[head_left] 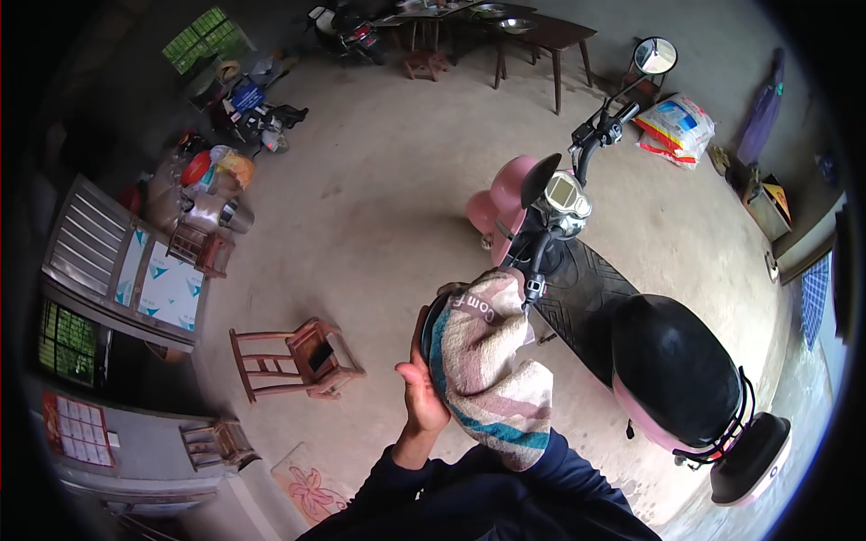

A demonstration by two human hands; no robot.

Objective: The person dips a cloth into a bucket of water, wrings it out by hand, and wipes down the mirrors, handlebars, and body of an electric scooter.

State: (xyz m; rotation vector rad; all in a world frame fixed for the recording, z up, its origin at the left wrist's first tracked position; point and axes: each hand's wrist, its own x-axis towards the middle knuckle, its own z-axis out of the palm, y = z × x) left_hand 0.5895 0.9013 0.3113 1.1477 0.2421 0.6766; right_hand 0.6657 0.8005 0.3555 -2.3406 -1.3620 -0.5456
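Observation:
A striped towel [492, 370] in white, dusky pink and teal drapes over the left mirror [437, 335] of a pink scooter; only a dark strip of the mirror's rim shows. My left hand [426, 397] is around the mirror's outer edge, fingers along its back and thumb sticking out to the side. The towel covers my right hand, whose dark sleeve [564, 473] comes in beneath the cloth; its fingers are hidden, with the towel lying over the mirror. Beside the towel is the left handlebar grip [538, 261].
The scooter's black seat [672, 370] and rear box [750, 460] are on my right; its other mirror [655, 56] stands farther ahead. A wooden chair [311, 358] is at left. Sacks [677, 126], a dark table [541, 34] and parked motorbikes [257, 108] line the walls.

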